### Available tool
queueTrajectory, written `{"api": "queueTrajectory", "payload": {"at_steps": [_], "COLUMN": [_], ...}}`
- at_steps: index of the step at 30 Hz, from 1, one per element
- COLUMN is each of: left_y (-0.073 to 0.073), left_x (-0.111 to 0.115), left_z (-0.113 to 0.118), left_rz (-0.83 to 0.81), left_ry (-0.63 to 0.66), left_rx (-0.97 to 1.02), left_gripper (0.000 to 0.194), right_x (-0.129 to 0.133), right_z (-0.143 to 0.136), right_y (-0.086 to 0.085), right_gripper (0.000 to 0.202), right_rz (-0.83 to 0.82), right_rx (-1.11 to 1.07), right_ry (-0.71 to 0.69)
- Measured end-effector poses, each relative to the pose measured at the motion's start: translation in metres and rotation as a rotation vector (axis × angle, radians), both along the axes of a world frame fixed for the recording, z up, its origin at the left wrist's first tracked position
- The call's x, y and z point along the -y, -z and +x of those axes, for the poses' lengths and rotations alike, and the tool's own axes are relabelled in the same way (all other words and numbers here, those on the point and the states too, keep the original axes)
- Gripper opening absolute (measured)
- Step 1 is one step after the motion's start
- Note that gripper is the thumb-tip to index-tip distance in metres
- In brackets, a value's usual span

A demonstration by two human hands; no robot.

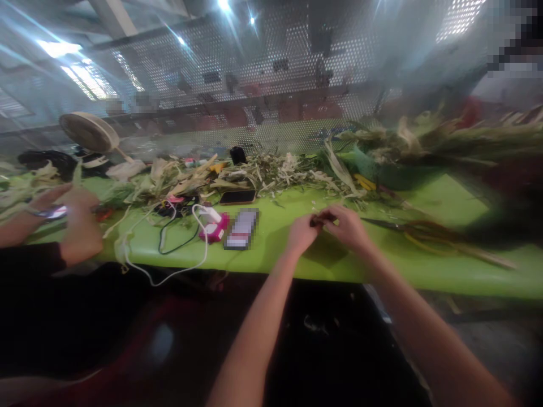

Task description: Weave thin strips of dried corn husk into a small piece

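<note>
At the near edge of the green table point(271, 257), the left hand point(301, 233) and the right hand point(344, 227) meet over a small dark piece point(315, 221), fingers drawn in narrow around it. Fingers cover most of the piece, so its shape cannot be told; it is perhaps a scrap of dried plant. Both forearms run off the near edge of the view.

To the right of the right hand lies a tool with dark blades point(383, 224) and yellowish loops, too blurred to read clearly. Farther right, a heap of long dry stalks point(407, 141) smears into shadow and out of view, hiding much of a green container point(377, 169) beneath it.

To the left of the left hand lies a phone point(241, 229) with its screen blocked out in squares; a dark phone point(237, 196) lies just beyond. A white cable point(167, 278) loops beside a pink plug block point(214, 228) and droops over the near edge. Pale husks point(280, 172) pile along the far side, their lower layers buried.

At far left, a co-worker's hands point(80, 200) are blurred among leaves; what they hold cannot be made out.
</note>
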State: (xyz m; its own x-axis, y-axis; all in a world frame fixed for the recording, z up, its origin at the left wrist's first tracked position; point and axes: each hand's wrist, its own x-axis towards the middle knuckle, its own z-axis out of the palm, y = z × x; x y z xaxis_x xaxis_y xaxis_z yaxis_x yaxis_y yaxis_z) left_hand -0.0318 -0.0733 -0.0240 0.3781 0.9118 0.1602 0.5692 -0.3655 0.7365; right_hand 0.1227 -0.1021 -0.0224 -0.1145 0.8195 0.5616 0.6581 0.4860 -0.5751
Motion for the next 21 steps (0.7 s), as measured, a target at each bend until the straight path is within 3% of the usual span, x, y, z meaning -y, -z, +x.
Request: {"api": "queueTrajectory", "payload": {"at_steps": [8, 14, 21], "left_y": [-0.0019, 0.0029, 0.0076], "left_x": [0.0008, -0.0012, -0.0067], "left_z": [0.0006, -0.0012, -0.0008], "left_rz": [-0.011, -0.05, -0.187], "left_ry": [0.012, 0.025, 0.023], "left_rx": [-0.056, 0.042, 0.196], "left_gripper": [0.023, 0.023, 0.028], "right_x": [0.0004, 0.0038, 0.0035], "right_z": [0.0022, -0.0033, -0.0005], "right_y": [0.0033, 0.0, -0.0047], "right_gripper": [0.024, 0.016, 0.031], "right_rz": [-0.088, -0.019, -0.052], "right_rx": [-0.024, 0.034, -0.451], "right_ry": [-0.054, 0.012, -0.003]}}
